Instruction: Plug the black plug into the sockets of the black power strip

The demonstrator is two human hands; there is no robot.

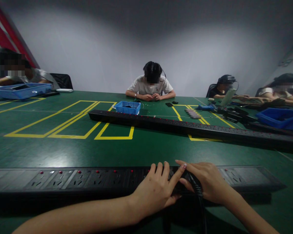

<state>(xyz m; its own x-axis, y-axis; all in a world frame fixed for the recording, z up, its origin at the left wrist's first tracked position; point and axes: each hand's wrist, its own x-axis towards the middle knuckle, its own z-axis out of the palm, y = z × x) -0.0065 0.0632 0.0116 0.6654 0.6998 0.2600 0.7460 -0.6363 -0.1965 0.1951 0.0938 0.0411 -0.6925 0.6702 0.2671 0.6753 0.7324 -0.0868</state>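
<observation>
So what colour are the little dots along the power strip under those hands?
Red dots on the black power strip; the head view shows them best.

Dim scene. We note soft overhead light brightening back wall point(146, 39); pale glare patch on green table point(59, 159). Corners vignetted, edges bowed by wide lens. Near power strip point(63, 182) underexposed; black cable point(200, 198) in our right hand point(208, 182) barely separable.

Dark green worktop point(63, 149) w/ yellow line rectangles. Foreground: black power strip point(87, 178) w/ row of red dots, black cable point(198, 190). Behind: 2nd strip point(185, 126), black, also red-dotted. Bright blue bin point(127, 107) mid-worktop, blue tray point(19, 91) far side. Wall point(99, 48) grey-white.
</observation>
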